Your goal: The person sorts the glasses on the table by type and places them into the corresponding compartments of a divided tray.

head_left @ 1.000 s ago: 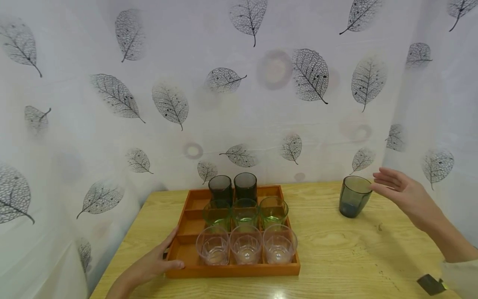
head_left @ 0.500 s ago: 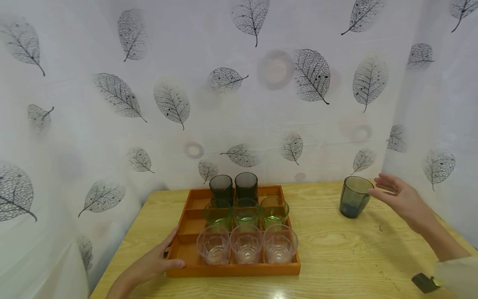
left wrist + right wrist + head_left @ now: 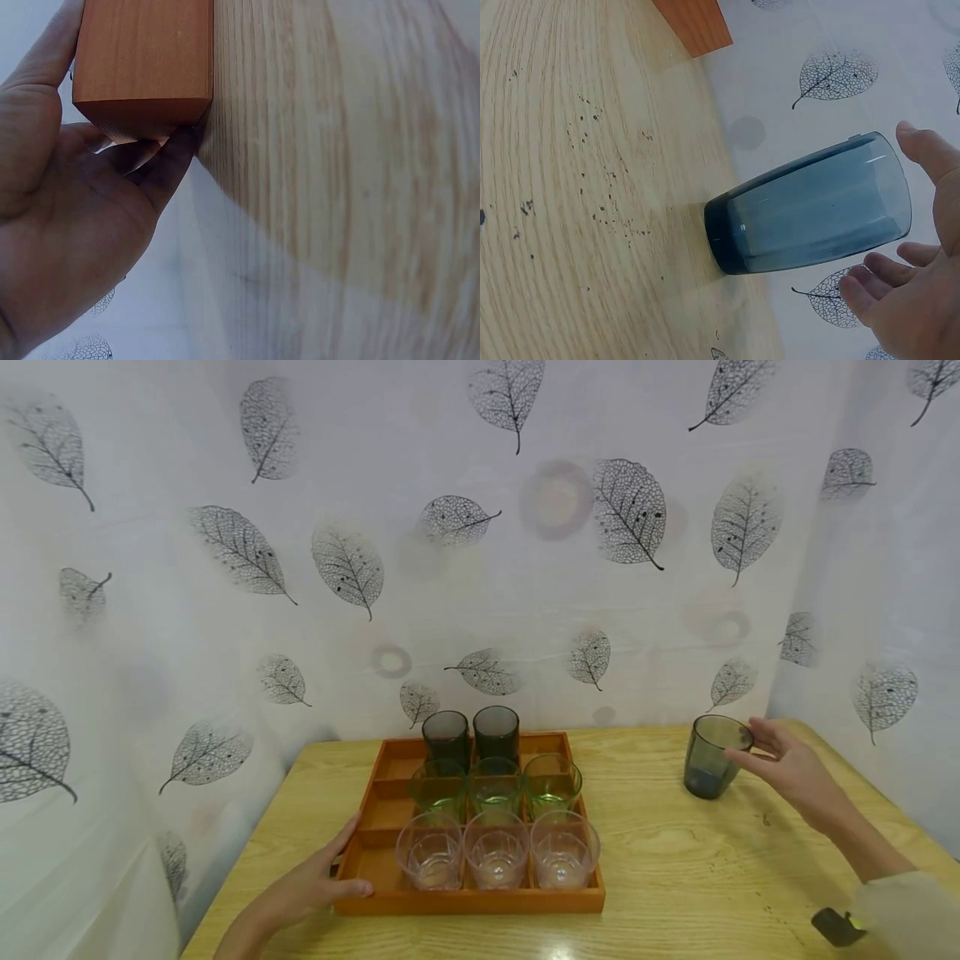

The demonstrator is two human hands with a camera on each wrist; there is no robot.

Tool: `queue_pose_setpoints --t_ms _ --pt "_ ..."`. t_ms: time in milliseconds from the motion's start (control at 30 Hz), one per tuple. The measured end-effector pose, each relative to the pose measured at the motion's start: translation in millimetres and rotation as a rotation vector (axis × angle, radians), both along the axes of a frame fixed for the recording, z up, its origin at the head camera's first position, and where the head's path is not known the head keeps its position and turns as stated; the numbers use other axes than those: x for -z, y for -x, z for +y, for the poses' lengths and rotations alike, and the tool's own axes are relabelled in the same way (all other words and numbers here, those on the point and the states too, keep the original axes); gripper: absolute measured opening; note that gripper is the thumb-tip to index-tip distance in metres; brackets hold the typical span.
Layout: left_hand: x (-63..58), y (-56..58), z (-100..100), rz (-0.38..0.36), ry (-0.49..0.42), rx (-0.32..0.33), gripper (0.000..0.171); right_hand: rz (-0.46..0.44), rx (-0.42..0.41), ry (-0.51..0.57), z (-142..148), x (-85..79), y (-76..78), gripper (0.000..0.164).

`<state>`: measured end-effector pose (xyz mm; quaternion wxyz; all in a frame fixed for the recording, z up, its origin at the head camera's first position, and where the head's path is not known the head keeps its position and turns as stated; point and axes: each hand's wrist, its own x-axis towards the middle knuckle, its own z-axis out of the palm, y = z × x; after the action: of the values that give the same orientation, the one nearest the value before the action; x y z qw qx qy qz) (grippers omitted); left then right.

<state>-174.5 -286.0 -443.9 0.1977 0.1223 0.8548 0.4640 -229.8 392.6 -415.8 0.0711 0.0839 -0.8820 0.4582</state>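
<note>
A wooden tray (image 3: 468, 903) with dividers stands on the table. My left hand (image 3: 303, 893) holds its left end, the thumb at the front left corner and the fingers along the left side; in the left wrist view the fingers bend against the tray's wall (image 3: 146, 52). At the right stands a smoky blue-grey glass tumbler (image 3: 810, 210), upright on the table. My right hand (image 3: 802, 777) is beside its rim, thumb and fingers spread to either side. In the right wrist view a gap shows between the fingers and the glass.
In the tray, two dark glasses (image 3: 495, 735) stand at the back, three green glasses (image 3: 551, 789) in the middle row and three clear glasses (image 3: 495, 856) in front. A leaf-print curtain (image 3: 480, 568) hangs behind the table (image 3: 660, 868). A small dark object (image 3: 837, 927) shows near the right sleeve.
My right hand has moved left and slightly down, closer round the tumbler's rim. The left hand stays at the tray, and the tumbler has not moved on the table.
</note>
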Motion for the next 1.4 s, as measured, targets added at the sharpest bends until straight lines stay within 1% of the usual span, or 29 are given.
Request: queue_pose_setpoints --t_ms 133,400,633,767,900,1200,1400 --pt "0.6 0.6 0.0 0.0 -0.005 0.001 0.104 -0.018 -0.005 0.015 -1.1 5.6 3.6 0.087" --pt "1.2 1.0 -0.7 0.003 -0.002 0.0 0.105 0.008 0.032 -0.01 -5.7 13.8 9.3 0.086" --pt "0.5 -0.2 0.1 -0.003 -0.017 0.001 0.104 0.035 0.01 0.047 -9.0 17.9 10.7 0.081" --pt "0.5 -0.4 -0.1 -0.009 -0.01 -0.007 0.105 0.031 0.012 0.041 -10.3 20.3 10.7 0.081" --pt "1.1 0.4 -0.6 -0.013 -0.007 -0.008 0.105 0.026 0.014 0.025 -11.4 21.1 10.4 0.082" --pt "1.5 -0.5 0.7 -0.005 -0.011 0.008 0.105 0.023 0.055 -0.014 -20.4 17.9 9.5 0.081" --pt "1.6 1.0 0.1 -0.014 -0.014 -0.008 0.106 0.069 0.04 0.01 -29.9 17.6 11.5 0.073"
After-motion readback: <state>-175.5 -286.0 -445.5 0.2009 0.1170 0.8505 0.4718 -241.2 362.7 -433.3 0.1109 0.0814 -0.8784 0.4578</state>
